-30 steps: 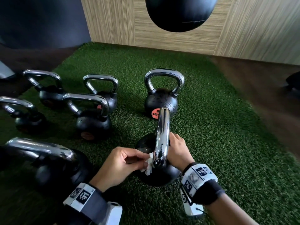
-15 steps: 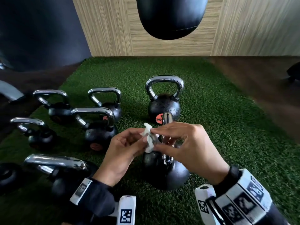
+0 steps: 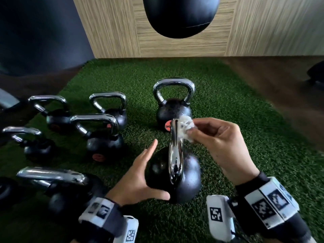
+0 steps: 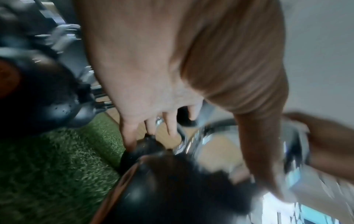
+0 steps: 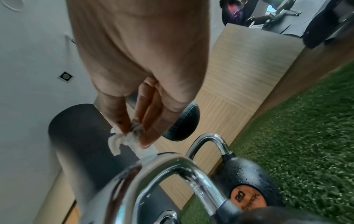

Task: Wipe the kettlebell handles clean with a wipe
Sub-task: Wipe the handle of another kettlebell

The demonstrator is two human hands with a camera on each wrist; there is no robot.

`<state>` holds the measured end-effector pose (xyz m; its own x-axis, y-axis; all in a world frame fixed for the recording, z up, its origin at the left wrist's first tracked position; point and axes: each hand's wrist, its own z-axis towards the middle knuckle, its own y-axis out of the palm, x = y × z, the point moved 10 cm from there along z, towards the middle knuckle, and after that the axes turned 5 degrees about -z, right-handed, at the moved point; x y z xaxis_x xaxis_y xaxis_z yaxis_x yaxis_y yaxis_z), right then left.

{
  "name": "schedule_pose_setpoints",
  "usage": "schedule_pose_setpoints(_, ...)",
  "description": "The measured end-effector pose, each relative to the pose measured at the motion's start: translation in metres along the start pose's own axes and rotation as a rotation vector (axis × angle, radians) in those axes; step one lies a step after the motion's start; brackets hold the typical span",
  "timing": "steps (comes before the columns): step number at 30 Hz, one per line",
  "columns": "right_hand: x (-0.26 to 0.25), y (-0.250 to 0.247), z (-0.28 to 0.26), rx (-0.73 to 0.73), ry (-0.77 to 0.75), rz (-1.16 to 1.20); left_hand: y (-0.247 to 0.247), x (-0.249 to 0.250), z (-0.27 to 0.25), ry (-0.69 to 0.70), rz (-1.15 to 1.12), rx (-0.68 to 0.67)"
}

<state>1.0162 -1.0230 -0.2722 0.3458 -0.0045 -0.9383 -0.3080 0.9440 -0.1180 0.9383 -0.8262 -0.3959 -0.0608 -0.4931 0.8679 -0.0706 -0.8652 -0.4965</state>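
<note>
A black kettlebell point(image 3: 185, 174) with a chrome handle point(image 3: 175, 151) stands on the green turf right in front of me, seen edge-on. My right hand point(image 3: 217, 142) pinches a crumpled white wipe point(image 3: 186, 126) between thumb and fingertips against the top of that handle; the right wrist view shows the same wipe point(image 5: 132, 141) touching the chrome handle point(image 5: 162, 168). My left hand point(image 3: 140, 176) lies with straight fingers against the ball's left side, thumb along its front. In the left wrist view the left hand point(image 4: 153, 115) is blurred beside the ball point(image 4: 168, 189).
Another kettlebell point(image 3: 174, 104) stands just behind the near one. Several more kettlebells point(image 3: 103, 135) stand in rows to the left, one large kettlebell point(image 3: 57, 183) close to my left wrist. A black punching bag point(image 3: 180, 14) hangs above. Wooden wall panels point(image 3: 112, 28) close the back; open turf point(image 3: 263, 155) lies right.
My right hand took the wipe from both hands' pinch and carried it to the top of the handle. My left hand let go and dropped to the ball's side.
</note>
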Motion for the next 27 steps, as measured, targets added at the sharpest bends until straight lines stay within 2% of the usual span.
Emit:
schedule_pose_setpoints(2,0.022,-0.009,0.002,0.038,0.086,0.023,0.025,-0.009,0.014,-0.022,0.255,0.021)
schedule_pose_setpoints(4,0.042,-0.011,0.003,0.054,0.177,0.093,0.039,0.001,0.027,0.08,0.411,0.157)
schedule_pose_setpoints(6,0.064,-0.009,0.002,0.059,0.276,0.22,0.039,0.009,0.029,0.167,0.385,0.325)
schedule_pose_setpoints(8,0.081,-0.006,0.002,0.063,0.335,0.262,0.035,0.007,0.03,0.208,0.347,0.406)
schedule_pose_setpoints(11,0.101,-0.008,0.002,0.098,0.368,0.179,0.035,0.008,0.028,0.301,0.381,0.421)
schedule_pose_setpoints(14,0.114,-0.006,0.007,0.13,0.36,0.007,0.025,0.016,0.025,0.392,0.252,0.374)
schedule_pose_setpoints(18,0.121,0.001,0.017,0.158,0.351,-0.156,0.016,0.009,0.033,0.336,-0.013,0.197)
schedule_pose_setpoints(24,0.129,0.002,0.021,0.182,0.377,-0.377,0.014,0.01,0.028,0.305,-0.043,0.258)
schedule_pose_setpoints(27,0.108,0.001,0.03,0.228,0.253,-0.409,0.014,0.012,0.028,0.312,-0.032,0.271)
